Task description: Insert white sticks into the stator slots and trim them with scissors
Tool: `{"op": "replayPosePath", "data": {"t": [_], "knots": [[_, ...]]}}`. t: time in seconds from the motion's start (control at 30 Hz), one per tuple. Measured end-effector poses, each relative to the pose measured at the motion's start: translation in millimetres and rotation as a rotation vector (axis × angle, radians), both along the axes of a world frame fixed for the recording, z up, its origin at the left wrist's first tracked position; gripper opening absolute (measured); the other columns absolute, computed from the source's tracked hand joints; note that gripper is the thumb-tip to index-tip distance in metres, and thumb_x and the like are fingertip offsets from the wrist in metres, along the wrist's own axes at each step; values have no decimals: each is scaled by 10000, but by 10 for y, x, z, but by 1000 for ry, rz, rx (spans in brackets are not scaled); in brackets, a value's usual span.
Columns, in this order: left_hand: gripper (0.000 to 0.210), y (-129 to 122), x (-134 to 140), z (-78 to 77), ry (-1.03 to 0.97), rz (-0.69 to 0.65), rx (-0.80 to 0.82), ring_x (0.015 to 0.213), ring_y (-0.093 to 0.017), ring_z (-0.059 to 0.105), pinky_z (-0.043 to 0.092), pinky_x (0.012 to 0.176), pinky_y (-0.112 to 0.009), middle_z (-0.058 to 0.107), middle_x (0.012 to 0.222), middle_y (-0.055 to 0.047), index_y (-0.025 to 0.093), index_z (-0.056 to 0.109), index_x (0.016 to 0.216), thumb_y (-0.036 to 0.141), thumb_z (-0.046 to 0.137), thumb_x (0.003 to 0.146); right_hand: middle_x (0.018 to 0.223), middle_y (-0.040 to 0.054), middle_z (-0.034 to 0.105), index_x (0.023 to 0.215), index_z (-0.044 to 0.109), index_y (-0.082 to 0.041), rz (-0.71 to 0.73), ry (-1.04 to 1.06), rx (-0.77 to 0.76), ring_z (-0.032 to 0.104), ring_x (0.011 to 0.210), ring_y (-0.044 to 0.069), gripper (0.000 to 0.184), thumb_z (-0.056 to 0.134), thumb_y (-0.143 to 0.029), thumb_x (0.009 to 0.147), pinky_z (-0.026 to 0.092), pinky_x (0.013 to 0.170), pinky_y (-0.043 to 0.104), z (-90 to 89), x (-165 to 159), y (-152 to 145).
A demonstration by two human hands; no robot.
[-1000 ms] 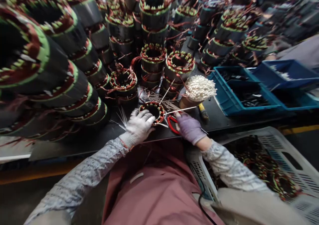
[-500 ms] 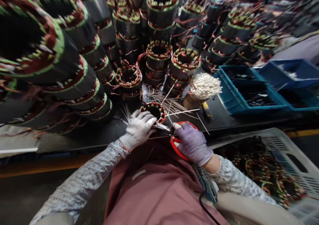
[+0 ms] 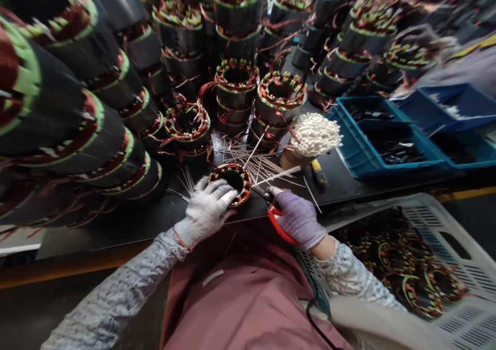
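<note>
A small motor stator [image 3: 245, 173], a ring of red-brown copper windings with pale slot ends, sits on the dark table near its front edge. My left hand [image 3: 211, 200], in a white glove, grips its near left rim with fingers bent over into the bore. In a purple glove, my right hand [image 3: 300, 216] is closed round red-handled scissors [image 3: 276, 219]. Their blades point left at the ring's right side, where a thin pale strip crosses close by. Thin pale sticks [image 3: 265, 166] lie scattered behind the ring.
Tall stacks of stators [image 3: 103, 120] crowd the left and back. A bundle of white-tipped sticks [image 3: 315, 135] stands in a brown holder beside a yellow-handled tool [image 3: 320, 171]. Blue bins [image 3: 391, 156] hold dark parts. A pale crate [image 3: 434, 213] with wound rings stands at right.
The scissors have drawn back a little, and their blades have turned from the ring's near edge to its right side. My left hand stays on the stator. The view has shifted slightly.
</note>
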State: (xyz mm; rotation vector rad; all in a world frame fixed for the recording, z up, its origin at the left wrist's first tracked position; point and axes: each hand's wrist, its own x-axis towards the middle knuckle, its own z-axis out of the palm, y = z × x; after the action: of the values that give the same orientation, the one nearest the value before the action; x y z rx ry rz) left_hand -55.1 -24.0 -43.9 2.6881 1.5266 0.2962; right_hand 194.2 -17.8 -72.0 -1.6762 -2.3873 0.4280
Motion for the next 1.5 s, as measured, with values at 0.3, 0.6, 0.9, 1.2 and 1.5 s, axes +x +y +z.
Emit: {"op": "replayPosePath", "data": {"t": [0.3, 0.6, 0.9, 1.2, 1.5], "knots": [[416, -21, 164, 395, 268, 5, 17, 1213, -364, 519, 292, 1041, -663, 606, 1277, -130, 214, 578, 1247, 154, 547, 836, 1126, 107, 692, 1256, 573, -160, -19, -28, -147, 670, 953, 226, 472, 536, -315, 811, 503, 830, 300, 144, 15, 332], [557, 158, 341, 86, 254, -72, -75, 723, -184, 654, 427, 1018, -427, 691, 853, -74, 74, 410, 1374, 68, 467, 819, 1101, 98, 694, 1208, 599, -167, 103, -68, -260, 652, 970, 226, 437, 555, -320, 801, 483, 834, 287, 268, -230, 670], [693, 219, 187, 555, 87, 136, -274, 783, -209, 652, 503, 819, -350, 704, 860, -49, 193, 376, 1411, 322, 620, 774, 904, 58, 743, 1139, 627, -201, 76, 71, -180, 696, 787, 203, 355, 542, -260, 799, 526, 710, 277, -1, 140, 453], [728, 977, -52, 1408, 283, 545, 231, 942, -264, 645, 444, 894, -388, 684, 955, -45, 279, 298, 1447, 426, 573, 789, 980, 87, 741, 1187, 617, -182, 20, 186, -76, 717, 843, 235, 402, 537, -302, 812, 566, 744, 325, -175, 392, 326], [621, 1371, 217, 1348, 335, 419, 335, 1261, -342, 454, 249, 1092, -557, 493, 1382, -137, 239, 362, 1417, 345, 548, 833, 1021, 154, 712, 1313, 543, -167, 56, -134, -136, 701, 831, 274, 505, 575, -287, 823, 547, 708, 361, 9, 232, 477]]}}
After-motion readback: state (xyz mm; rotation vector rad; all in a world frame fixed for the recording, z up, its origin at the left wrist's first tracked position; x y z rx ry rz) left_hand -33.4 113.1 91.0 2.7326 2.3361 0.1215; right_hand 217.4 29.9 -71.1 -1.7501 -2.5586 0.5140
